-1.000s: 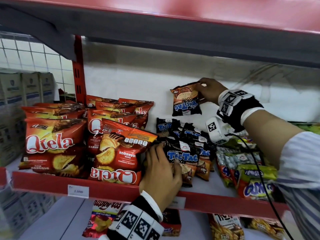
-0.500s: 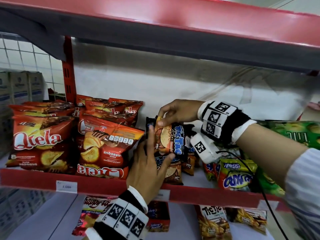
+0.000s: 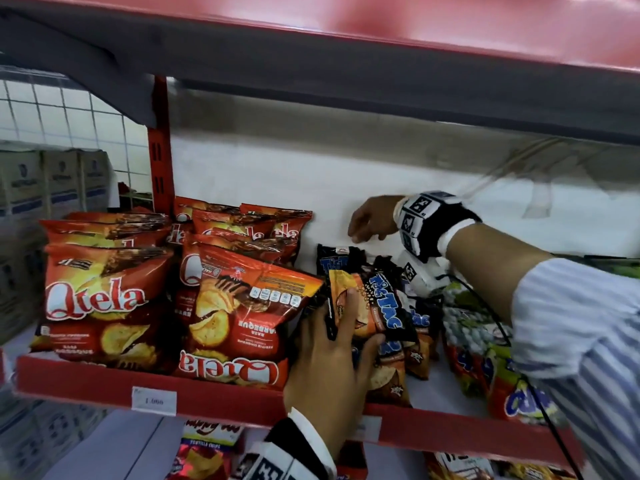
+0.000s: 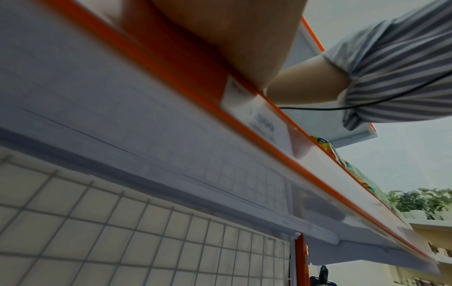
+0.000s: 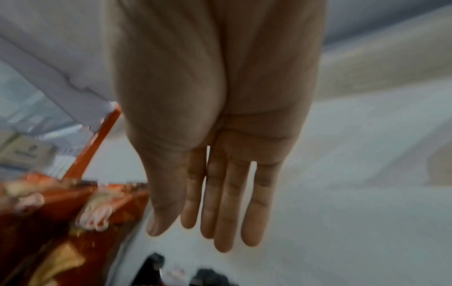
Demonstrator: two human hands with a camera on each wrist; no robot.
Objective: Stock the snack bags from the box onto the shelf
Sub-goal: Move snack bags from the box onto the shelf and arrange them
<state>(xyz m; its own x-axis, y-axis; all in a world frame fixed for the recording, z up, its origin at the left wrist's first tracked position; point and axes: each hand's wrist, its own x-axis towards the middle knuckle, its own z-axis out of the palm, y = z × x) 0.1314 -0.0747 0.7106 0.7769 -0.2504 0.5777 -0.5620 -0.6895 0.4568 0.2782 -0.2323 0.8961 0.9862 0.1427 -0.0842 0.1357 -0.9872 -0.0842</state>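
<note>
While the left hand [image 3: 329, 368] grips a Tic Tac bag [image 3: 375, 306] between thumb and fingers, holding it sideways atop the Tic Tac row on the red-edged shelf [image 3: 214, 393], just right of the Qtela bags [image 3: 104, 299], the right hand [image 3: 370, 220] hovers empty near the back wall, fingers straight and relaxed.

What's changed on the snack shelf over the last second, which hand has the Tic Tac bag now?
The right hand carried the Tic Tac bag down from near the back wall onto the Tic Tac pile, let go, and lifted away empty with fingers straight. The left hand, which was resting on the pile, now holds that bag against it. The red Qtela bags and the shelf stayed as they were.
</note>
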